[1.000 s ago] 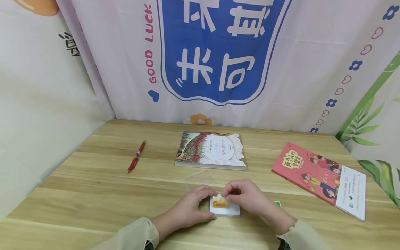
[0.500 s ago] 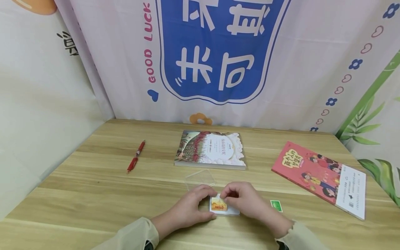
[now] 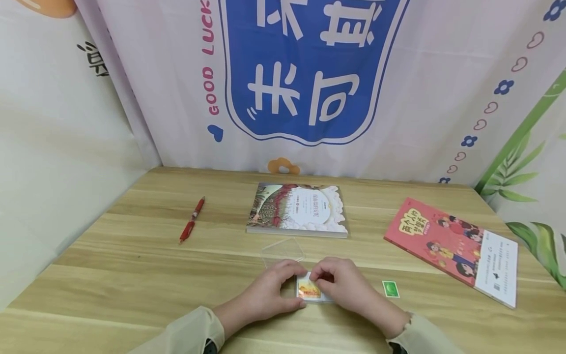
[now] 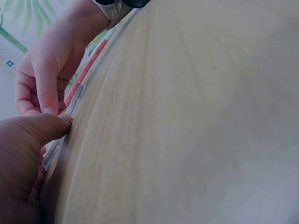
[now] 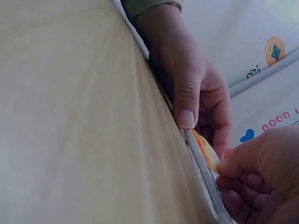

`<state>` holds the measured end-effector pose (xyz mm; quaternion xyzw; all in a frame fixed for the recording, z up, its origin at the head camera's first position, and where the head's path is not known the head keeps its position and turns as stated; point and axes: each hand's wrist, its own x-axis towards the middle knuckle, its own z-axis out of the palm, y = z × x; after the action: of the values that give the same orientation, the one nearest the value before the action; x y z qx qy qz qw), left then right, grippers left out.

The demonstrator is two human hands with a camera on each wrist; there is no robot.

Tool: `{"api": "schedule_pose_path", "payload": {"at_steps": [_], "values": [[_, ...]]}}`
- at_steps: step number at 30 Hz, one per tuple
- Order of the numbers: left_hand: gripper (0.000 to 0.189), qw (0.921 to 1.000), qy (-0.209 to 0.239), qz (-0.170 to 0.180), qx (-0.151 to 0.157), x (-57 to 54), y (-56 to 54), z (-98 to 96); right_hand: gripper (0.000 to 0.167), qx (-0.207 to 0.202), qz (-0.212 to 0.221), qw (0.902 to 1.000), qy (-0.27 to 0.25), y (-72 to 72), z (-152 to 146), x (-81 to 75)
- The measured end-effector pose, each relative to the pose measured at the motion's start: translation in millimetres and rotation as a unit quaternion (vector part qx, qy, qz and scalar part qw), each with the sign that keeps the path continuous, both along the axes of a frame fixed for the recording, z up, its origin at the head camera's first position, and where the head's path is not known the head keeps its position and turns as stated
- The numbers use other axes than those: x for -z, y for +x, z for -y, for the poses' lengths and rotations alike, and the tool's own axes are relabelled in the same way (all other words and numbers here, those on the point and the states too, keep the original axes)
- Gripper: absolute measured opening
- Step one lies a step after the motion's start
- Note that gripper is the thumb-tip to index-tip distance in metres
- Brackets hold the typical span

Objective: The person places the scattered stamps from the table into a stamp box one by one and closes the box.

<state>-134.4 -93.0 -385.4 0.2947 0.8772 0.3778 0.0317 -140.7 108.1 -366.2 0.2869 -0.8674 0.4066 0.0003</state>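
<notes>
A small flat white case (image 3: pixel 327 298) lies on the table with a yellow-orange sticker (image 3: pixel 307 289) on its left part. My left hand (image 3: pixel 265 294) grips the case's left side, thumb at the near corner and fingers at the far edge. With thumb and forefinger, my right hand (image 3: pixel 347 286) pinches the sticker's upper right edge; in the right wrist view the sticker (image 5: pixel 205 151) bows up off the case (image 5: pixel 208 182). Much of the case's right part is hidden under my right hand. Just behind my left hand lies a clear plastic lid (image 3: pixel 283 250).
A small green sticker (image 3: pixel 391 289) lies right of my right hand. Behind the lid is a picture book (image 3: pixel 305 210); a pink and white book (image 3: pixel 451 250) lies farther right. A red pen (image 3: pixel 192 220) is at left. Printed cloth (image 3: pixel 185 137) hangs along the table's back edge.
The sticker has tipped from raised to lying flatter on the case's left part. My right hand has shifted slightly, bringing the green sticker into full view. My left hand has stayed put.
</notes>
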Motion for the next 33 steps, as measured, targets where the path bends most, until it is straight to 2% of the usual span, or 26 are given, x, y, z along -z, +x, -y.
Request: {"api": "schedule_pose_path", "payload": {"at_steps": [10,21,26,33], "values": [[0.047,1.0000,-0.005,0.002,0.001,0.0,-0.1,0.0,0.016,-0.001,-0.028,0.9996,0.009,0.6,1,1.0],[0.047,0.9999,-0.003,0.009,0.002,-1.0,-0.3,0.3,0.016,0.009,-0.029,0.9994,0.017,-0.8,1,2.5],[0.046,1.0000,-0.005,0.004,0.003,-0.4,0.4,0.2,0.014,0.025,0.006,0.9996,0.015,-1.7,-3,-1.5],[0.048,1.0000,-0.002,-0.003,0.001,0.4,1.0,0.5,0.003,0.073,0.054,0.9959,0.008,-2.2,-21,-19.7]]}}
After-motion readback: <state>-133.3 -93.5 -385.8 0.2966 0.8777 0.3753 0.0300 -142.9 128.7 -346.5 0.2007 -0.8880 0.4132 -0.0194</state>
